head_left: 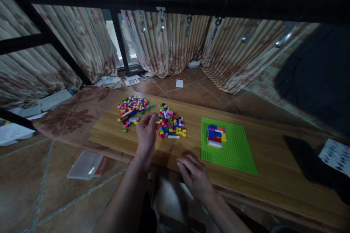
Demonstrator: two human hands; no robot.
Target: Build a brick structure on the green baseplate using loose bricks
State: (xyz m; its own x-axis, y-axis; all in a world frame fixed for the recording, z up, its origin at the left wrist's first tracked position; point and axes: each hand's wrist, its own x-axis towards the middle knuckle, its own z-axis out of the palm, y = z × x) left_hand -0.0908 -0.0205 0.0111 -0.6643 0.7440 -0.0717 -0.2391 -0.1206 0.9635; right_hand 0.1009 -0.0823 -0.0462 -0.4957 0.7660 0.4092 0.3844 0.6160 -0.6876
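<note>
My left hand (146, 133) is raised between two heaps of small toy building bricks, its thumb and fingers pinched together. Bits of colour show by its fingertips, but I cannot tell whether a brick is held or lies behind. On its right spreads the nearer heap of mixed bricks (172, 123); on its left lies another heap of bricks (133, 104). My right hand (195, 174) hovers by the table's front edge with curled fingers; their inner side is hidden. Right of it, a green baseplate (235, 149) bears a small block of joined bricks (215, 136), mainly blue, red, yellow and white.
The wooden table (273, 153) has a brown patterned cloth (71, 116) at its left end. A dark object (303, 156) and a patterned white sheet (336, 154) are at the right. A clear plastic box (86, 165) sits on the tiled floor. Black metal rails (175, 3) cross before the curtains.
</note>
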